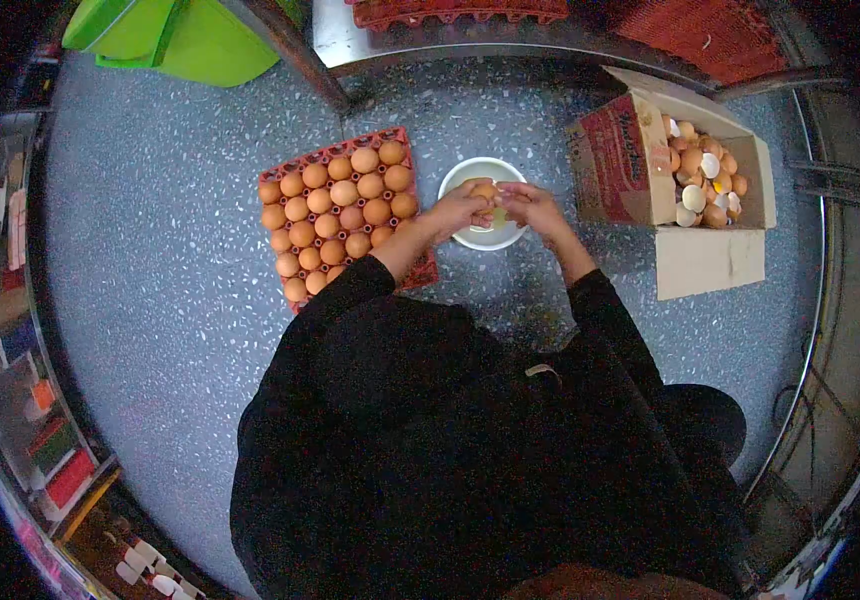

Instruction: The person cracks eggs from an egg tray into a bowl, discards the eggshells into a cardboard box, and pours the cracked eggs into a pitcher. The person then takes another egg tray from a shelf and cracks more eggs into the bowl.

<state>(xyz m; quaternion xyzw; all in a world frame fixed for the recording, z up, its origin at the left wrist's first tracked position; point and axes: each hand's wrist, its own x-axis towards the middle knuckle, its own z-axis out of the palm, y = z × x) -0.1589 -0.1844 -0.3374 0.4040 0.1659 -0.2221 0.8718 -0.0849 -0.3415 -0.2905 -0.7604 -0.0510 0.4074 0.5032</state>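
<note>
A brown egg [484,190] is held over a white bowl [460,170] on the speckled floor. My left hand [458,211] closes round it from the left. From the right, the bent fingers of my right hand [535,208] meet it, with the fingertips at its side. Something pale and yellowish shows just below the fingers, inside the bowl; its exact form is too small to make out. Left of the bowl lies a red egg tray [416,150] carrying many brown eggs [326,225], partly covered by my left sleeve.
To the right stands an open cardboard box [610,165] with broken eggshells [705,175] in it, one flap folded down. A metal table leg [295,55] and a green plastic bin [185,45] are at the back left. More red trays [460,10] rest on the metal surface ahead.
</note>
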